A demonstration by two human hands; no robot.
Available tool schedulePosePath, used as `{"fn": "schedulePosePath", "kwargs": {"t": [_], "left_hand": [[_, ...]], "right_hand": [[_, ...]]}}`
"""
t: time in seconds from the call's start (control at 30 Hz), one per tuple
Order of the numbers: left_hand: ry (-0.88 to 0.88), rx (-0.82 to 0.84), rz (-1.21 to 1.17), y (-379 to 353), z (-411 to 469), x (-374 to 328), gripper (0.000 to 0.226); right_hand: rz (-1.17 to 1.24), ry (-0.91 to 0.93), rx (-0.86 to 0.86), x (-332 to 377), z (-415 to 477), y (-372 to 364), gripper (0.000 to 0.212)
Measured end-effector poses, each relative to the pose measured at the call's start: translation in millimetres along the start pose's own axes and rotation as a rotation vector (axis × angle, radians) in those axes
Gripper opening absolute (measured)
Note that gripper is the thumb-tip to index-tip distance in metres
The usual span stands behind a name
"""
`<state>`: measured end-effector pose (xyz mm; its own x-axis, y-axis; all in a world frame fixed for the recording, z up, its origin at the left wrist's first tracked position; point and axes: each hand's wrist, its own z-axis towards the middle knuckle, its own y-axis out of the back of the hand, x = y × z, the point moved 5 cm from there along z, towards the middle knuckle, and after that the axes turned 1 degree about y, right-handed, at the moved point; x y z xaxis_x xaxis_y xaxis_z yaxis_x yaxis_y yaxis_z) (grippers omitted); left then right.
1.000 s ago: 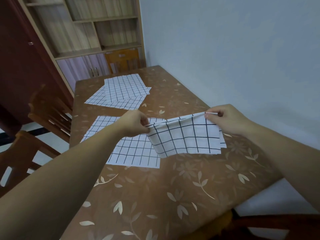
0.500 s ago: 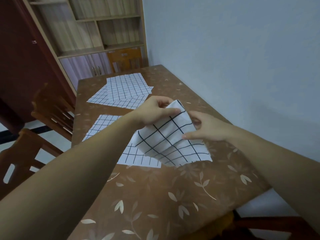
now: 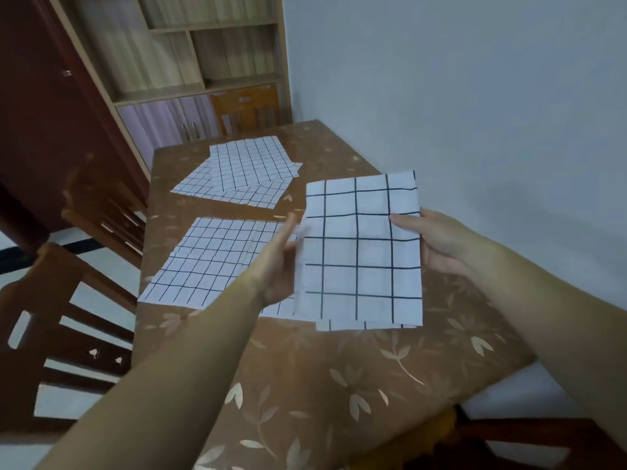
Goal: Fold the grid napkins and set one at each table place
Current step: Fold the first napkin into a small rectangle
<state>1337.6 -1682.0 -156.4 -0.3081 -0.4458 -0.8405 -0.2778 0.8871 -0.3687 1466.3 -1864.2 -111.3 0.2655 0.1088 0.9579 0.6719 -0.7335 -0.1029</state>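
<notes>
Folded grid napkin (image 3: 363,252): white w/ dark lines, upright rectangle, a lower layer's edge peeking out at the bottom. Held above table (image 3: 305,385), near-right part. R hand (image 3: 441,245) pinches its right edge, thumb on top. L hand (image 3: 281,262) touches left edge, fingers straight, blurred, no clasp. Unfolded napkins (image 3: 210,262) lie flat just left.

Holds a folded napkin (image 3: 363,252) above the brown leaf-patterned table (image 3: 339,385), grid side facing the camera. Pinches its right edge with the right hand (image 3: 441,245), thumb on the front. Sets the left hand (image 3: 274,266), fingers straight and blurred, against its left edge. Shows 2 lots of flat grid napkins on the table behind: a near spread (image 3: 210,262) beside the left hand, a far spread (image 3: 241,171) toward the wooden cabinet (image 3: 190,62).
</notes>
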Motion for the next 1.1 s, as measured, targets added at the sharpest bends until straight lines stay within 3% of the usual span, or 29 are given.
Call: {"fn": "schedulePosePath", "kwargs": {"t": [0.07,0.13,0.27,0.4,0.57,0.7,0.9,1.03,1.1], "left_hand": [[-0.030,-0.061,0.111,-9,5,3,0.037],[-0.053,-0.153,0.171,-8,12,5,0.021],[-0.049,-0.267,0.199,0,18,5,0.034],[-0.038,-0.319,0.202,6,17,6,0.047],[-0.066,-0.357,0.182,-1,10,2,0.039],[-0.100,-0.368,0.180,-1,4,-1,0.044],[-0.137,-0.370,0.155,2,-3,-2,0.015],[-0.061,-0.436,0.147,13,-8,3,0.013],[-0.081,-0.540,0.305,20,-9,3,0.028]], "right_hand": [[0.003,-0.046,-0.070,-14,6,8,0.019],[-0.065,-0.098,-0.138,-26,8,15,0.025],[-0.201,-0.137,-0.220,-38,2,24,0.029],[-0.199,-0.070,-0.388,-37,-4,37,0.058],[-0.183,0.024,-0.398,-27,-11,33,0.046],[-0.233,0.056,-0.310,-22,-14,28,0.055],[-0.340,0.232,-0.419,-4,-22,26,0.059],[-0.432,0.341,-0.405,11,-26,19,0.051],[-0.488,0.374,-0.354,16,-25,13,0.044]]}}
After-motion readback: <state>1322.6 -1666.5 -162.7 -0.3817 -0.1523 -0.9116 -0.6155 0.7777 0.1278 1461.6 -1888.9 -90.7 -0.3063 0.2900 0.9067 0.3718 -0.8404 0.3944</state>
